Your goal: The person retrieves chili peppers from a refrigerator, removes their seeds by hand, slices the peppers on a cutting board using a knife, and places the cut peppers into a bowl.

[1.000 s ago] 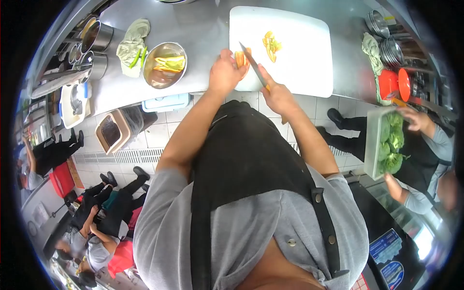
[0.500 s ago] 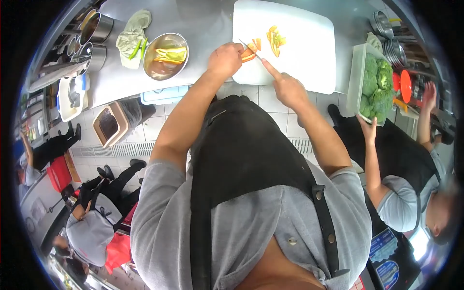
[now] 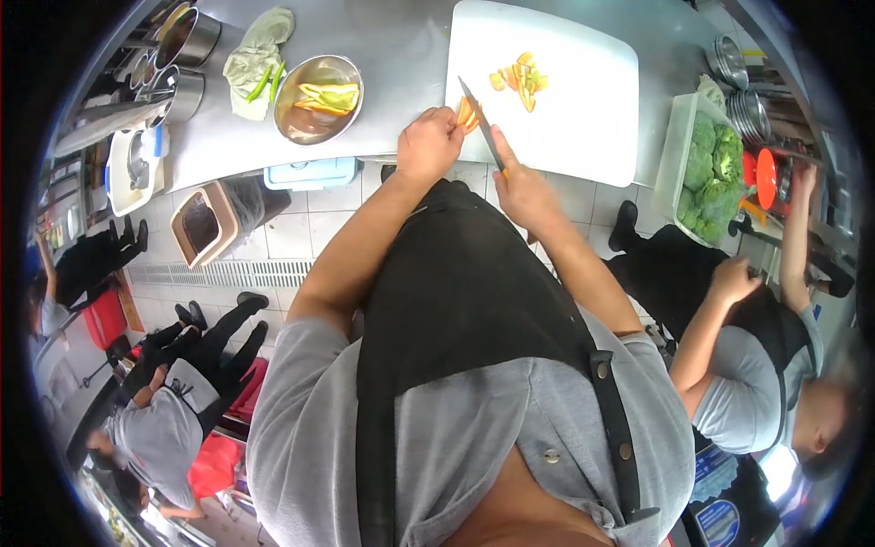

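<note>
My right hand (image 3: 529, 195) grips the handle of a kitchen knife (image 3: 483, 120), its blade pointing away from me over the left edge of the white cutting board (image 3: 583, 137). Against the blade's left side lie orange pepper strips (image 3: 468, 115). My left hand (image 3: 428, 144) has its fingers bent and closed on the near end of these strips. Farther up the board sits a loose pile of cut yellow and orange pepper pieces (image 3: 526, 84).
Left of the board stands a metal bowl (image 3: 284, 123) holding yellow-green pepper pieces (image 3: 328, 96). Beside it, green chillies (image 3: 259, 84) rest on a cloth (image 3: 264, 41). A container (image 3: 670, 164) of broccoli (image 3: 711, 173) is at right, near a co-worker (image 3: 752, 365). A bin (image 3: 187, 239) stands below the counter.
Cut pieces near the knife have joined the pile. My right hand has drawn back toward me with the knife. The co-worker's hand has left the broccoli container.
</note>
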Motion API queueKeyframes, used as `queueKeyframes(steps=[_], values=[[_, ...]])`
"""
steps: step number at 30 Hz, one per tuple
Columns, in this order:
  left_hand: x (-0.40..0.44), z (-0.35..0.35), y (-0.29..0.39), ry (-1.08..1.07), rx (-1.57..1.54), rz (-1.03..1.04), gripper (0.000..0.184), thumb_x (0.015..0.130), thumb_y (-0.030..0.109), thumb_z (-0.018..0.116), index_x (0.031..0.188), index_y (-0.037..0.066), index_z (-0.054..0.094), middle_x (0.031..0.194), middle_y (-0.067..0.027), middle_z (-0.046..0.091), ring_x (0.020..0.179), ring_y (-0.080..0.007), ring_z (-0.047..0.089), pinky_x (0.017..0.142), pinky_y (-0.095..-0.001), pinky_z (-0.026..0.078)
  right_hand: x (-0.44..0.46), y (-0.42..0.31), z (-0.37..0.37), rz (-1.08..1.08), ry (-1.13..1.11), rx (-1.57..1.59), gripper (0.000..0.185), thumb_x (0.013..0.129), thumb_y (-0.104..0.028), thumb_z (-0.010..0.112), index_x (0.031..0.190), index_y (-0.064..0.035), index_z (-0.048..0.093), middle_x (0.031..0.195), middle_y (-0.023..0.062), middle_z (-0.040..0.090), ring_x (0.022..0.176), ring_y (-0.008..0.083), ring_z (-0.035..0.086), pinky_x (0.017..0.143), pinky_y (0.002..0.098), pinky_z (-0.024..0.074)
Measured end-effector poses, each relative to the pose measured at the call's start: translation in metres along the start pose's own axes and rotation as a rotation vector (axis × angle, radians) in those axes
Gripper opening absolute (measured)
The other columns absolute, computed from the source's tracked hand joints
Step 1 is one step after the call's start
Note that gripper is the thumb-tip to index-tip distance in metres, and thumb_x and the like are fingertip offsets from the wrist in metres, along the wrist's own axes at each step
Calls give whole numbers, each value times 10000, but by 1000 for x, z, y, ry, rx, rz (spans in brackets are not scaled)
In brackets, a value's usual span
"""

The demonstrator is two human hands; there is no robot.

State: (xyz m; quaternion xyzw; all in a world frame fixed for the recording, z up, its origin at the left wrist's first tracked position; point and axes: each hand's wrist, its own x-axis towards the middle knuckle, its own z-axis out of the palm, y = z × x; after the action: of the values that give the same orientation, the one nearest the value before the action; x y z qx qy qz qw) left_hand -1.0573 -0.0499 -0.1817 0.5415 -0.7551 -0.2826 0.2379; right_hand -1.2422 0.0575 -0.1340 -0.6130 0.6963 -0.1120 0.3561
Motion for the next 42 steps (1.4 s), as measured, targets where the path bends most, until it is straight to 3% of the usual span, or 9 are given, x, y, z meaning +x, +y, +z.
queueKeyframes(steps=[8,11,17,23,29,35,38,39,42], values=[[5,-6,-2,-4,21,64,139,907,184,773,1022,105,770,1012,-102,728,937,-340,740,822,-460,605,27,-4,-10,-23,69,-78,852,1022,-135,610,1733,-329,182,899,295,715,887,493,713,853,591,556],[15,-16,-3,-36,62,98,161,920,184,759,1065,123,793,1018,-101,728,959,-340,740,859,-456,604,9,-3,-24,-145,125,-111,841,1025,-133,611,1727,-354,206,893,269,707,878,469,715,837,574,569],[29,-18,-6,-128,132,74,116,919,147,730,1021,113,774,1052,-122,764,985,-345,747,874,-467,604,17,13,-7,-84,2,-304,843,1025,-143,619,1720,-395,213,879,251,698,869,439,719,815,558,573],[19,-11,-11,-52,-31,-43,95,913,173,731,974,101,744,908,-153,781,883,-368,763,823,-492,608,21,0,-10,-155,69,-22,862,1023,-145,613,1731,-356,170,886,296,717,883,504,705,847,593,551],[17,-4,-16,-10,-28,-6,139,909,173,759,1027,100,754,916,-126,801,822,-348,775,778,-456,619,19,-18,6,-15,-70,-49,861,1026,-152,615,1735,-325,156,922,329,724,896,537,698,853,605,539],[16,-35,-8,-15,-86,10,173,907,181,756,1069,119,759,931,-117,801,822,-343,765,781,-454,614,37,-20,5,-82,102,6,856,1028,-150,616,1732,-337,166,961,308,740,925,538,703,863,593,549],[27,-100,-30,313,-66,-83,215,894,172,751,1104,126,760,1022,-121,793,894,-337,757,819,-454,607,22,-37,-2,-145,19,60,839,1030,-155,623,1725,-351,196,963,300,740,945,530,706,880,586,553],[32,-118,-58,343,66,-10,245,883,153,744,1127,131,762,1074,-115,786,969,-333,745,858,-448,600,21,-34,6,-252,37,33,817,1031,-161,633,1717,-357,233,958,298,740,952,529,706,896,581,554],[63,-141,-141,275,455,125,309,863,117,727,1168,148,768,1133,-88,766,1115,-315,707,947,-430,576,34,-32,10,-92,-132,-82,812,1032,-173,641,1712,-369,244,1013,301,746,998,528,705,918,574,555]])
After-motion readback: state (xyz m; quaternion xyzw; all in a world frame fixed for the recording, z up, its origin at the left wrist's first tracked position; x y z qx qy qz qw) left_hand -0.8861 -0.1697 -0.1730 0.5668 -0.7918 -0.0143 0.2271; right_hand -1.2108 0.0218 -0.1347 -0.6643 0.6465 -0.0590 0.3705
